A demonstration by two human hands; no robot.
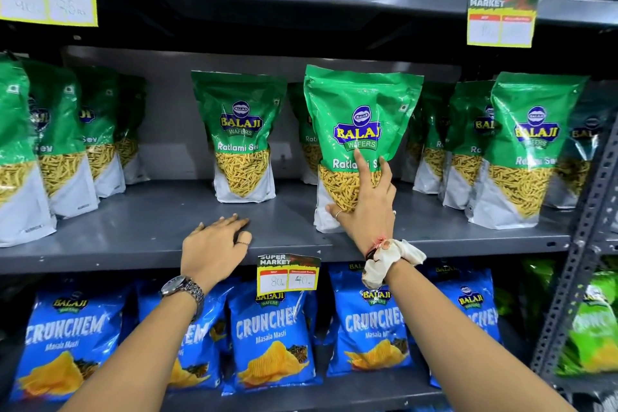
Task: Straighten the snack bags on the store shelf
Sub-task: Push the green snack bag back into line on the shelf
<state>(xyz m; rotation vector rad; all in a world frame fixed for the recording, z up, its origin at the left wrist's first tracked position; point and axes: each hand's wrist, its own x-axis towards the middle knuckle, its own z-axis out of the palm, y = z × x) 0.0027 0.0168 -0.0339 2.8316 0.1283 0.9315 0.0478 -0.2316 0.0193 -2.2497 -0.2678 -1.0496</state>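
Right hand: I am seeing my right hand (364, 207) pressing flat against the lower front of a green Balaji Ratlami Sev bag (359, 130), fingers spread, the index finger pointing up over the printed name and the thumb hooking round the bag's lower left edge.
Left hand: my left hand (214, 246) is resting palm down on the bare grey middle shelf (140, 227), fingers loosely spread and gripping nothing, to the left of the bag I am touching.
Touched bag: it is standing upright near the front of the shelf, ahead of the bags behind it.
Neighbouring bag: a second Ratlami Sev bag (242, 137) is standing alone further back and to the left, well apart from the first.
Side rows: more green bags are standing in a row at the left (60, 144) and another cluster at the right (528, 150), each running back into the shelf.
Wrists: I am wearing a metal watch (184, 289) on the left wrist and a white scrunchie (389, 261) on the right.
Price tag: a yellow Super Market tag (287, 274) is hanging from the shelf edge between my forearms.
Lower shelf: blue Crunchem Masala Masti bags (271, 334) are standing in a row beneath.
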